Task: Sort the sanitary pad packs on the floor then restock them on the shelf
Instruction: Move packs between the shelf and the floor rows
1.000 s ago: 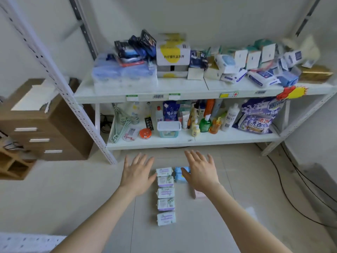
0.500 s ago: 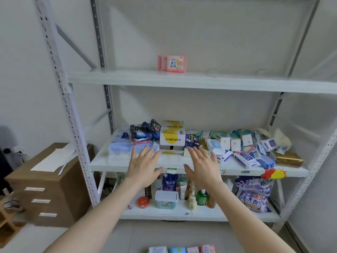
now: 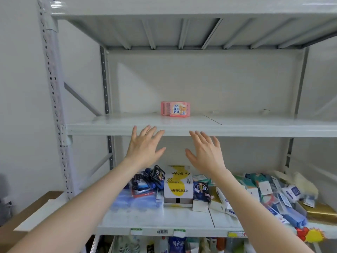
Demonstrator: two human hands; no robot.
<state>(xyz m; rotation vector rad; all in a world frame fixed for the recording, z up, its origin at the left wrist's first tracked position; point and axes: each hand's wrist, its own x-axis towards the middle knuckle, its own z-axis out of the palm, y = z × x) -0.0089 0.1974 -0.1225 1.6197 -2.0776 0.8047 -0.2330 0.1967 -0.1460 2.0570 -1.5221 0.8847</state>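
Observation:
A pink sanitary pad pack (image 3: 176, 109) stands alone at the back middle of a grey metal shelf (image 3: 113, 127). My left hand (image 3: 145, 146) and my right hand (image 3: 205, 151) are raised side by side just below that shelf's front edge. Both have straight, spread fingers and hold nothing. The pink pack is above and beyond the two hands, well apart from them. The packs on the floor are out of view.
The shelf below (image 3: 164, 222) is crowded with boxes and packets, among them a white and yellow carton (image 3: 178, 187). A perforated upright post (image 3: 54, 99) stands at the left. A brown cabinet (image 3: 20, 225) sits at the lower left.
My view has lifted from the floor packs to the upper shelf. Both hands rose with it, still spread and holding nothing.

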